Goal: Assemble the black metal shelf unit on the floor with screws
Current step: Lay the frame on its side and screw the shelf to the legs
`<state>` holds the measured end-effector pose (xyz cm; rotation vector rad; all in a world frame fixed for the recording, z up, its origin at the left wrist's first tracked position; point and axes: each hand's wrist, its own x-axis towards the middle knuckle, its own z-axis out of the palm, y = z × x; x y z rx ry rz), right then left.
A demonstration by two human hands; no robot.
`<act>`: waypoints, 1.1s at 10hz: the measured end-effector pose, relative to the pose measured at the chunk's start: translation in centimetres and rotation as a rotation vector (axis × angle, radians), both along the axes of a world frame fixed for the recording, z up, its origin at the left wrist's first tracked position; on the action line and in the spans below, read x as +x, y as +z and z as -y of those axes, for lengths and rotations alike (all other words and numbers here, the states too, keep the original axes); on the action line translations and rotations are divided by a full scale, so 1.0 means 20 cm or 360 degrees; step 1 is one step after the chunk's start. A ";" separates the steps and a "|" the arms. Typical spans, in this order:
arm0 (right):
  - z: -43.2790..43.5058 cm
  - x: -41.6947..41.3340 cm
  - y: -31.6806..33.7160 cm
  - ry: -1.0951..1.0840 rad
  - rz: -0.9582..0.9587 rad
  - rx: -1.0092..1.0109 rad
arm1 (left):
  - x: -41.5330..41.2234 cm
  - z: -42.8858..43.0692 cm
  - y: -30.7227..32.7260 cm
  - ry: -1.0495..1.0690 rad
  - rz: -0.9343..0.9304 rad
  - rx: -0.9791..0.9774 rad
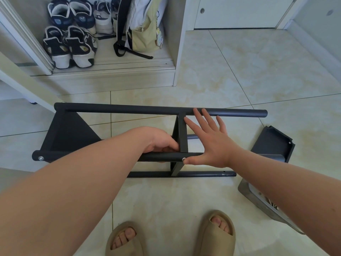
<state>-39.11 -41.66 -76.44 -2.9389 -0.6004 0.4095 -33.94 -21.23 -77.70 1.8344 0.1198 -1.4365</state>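
Observation:
The black metal shelf unit (129,109) lies on its side on the tiled floor, with round tubes running left to right. A black shelf panel (68,130) closes its left end, and a second panel (181,133) stands edge-on near the middle. My left hand (162,141) grips the near upper tube beside that middle panel. My right hand (208,137) is spread flat over the frame, fingers straight, its thumb tip touching a silver screw (183,159) in the near tube. Another screw (41,158) shows at the tube's left end.
A loose black shelf panel (273,143) lies on the floor at the right, with a grey metal piece (258,198) under my right forearm. A low cabinet holds shoes (70,47) and a backpack (142,24) beyond the frame. My sandalled feet (169,235) stand close.

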 end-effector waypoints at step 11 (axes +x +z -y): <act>-0.05 0.02 0.04 -0.0006 -0.0080 -0.0125 | 0.01 -0.01 -0.03 -0.0008 0.0051 -0.0002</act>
